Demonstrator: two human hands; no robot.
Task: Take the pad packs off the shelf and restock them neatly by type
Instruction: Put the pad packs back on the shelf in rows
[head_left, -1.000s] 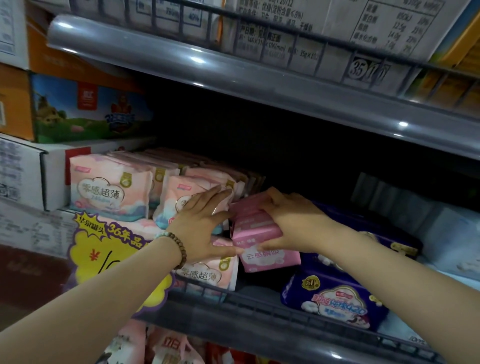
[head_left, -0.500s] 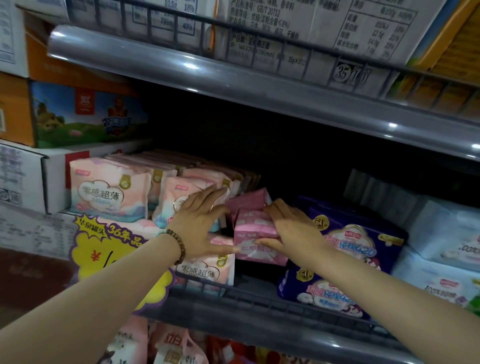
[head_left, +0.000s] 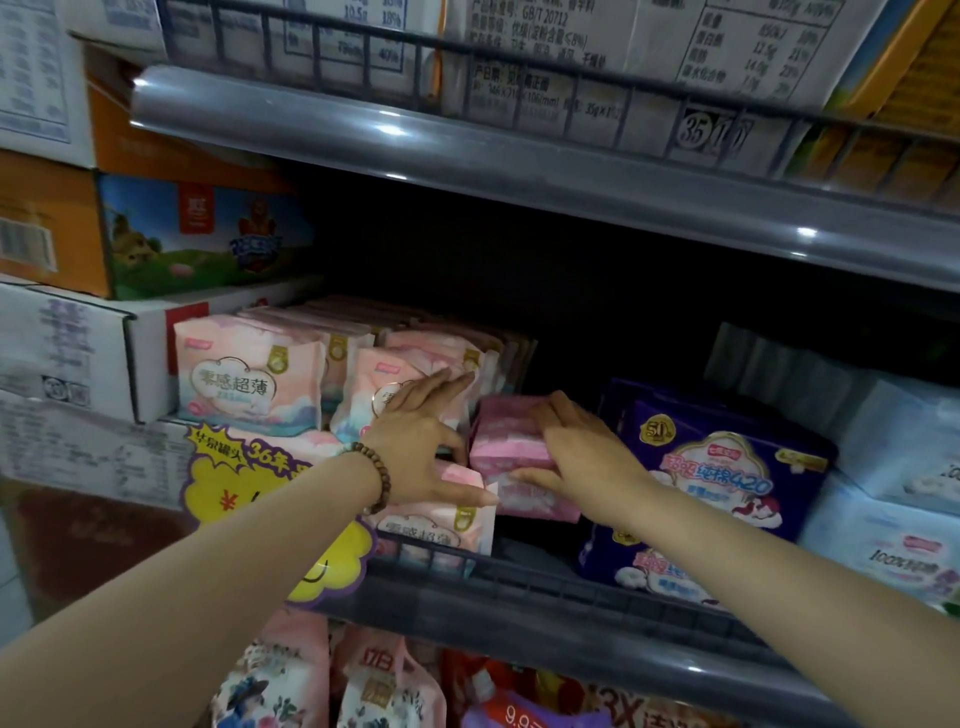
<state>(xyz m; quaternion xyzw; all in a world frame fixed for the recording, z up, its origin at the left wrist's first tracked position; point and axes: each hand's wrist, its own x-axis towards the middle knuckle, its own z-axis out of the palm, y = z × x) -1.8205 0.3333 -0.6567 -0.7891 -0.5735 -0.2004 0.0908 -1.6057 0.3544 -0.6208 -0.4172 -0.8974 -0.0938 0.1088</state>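
- Dim shop shelving surrounds us; our right hand (head_left: 576, 457) grips the pink pack (head_left: 506, 441), which sits just left of the purple pack (head_left: 727, 467).
- Our left hand (head_left: 421, 441) lies flat, fingers straight, against the peach packs (head_left: 249, 379) further left of the purple pack.
- We judge the pink pack soft: pushed harder, it may crumple or wedge in crooked.
- If we ease our left hand off, the peach packs may tip into the gap.

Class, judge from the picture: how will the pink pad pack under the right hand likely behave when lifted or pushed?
Probably light: the right hand grips the pink pack with fingers and thumb alone. Likely soft: its wrapper looks puffy, so it may squash. Flat-sided, it should slide, not roll.
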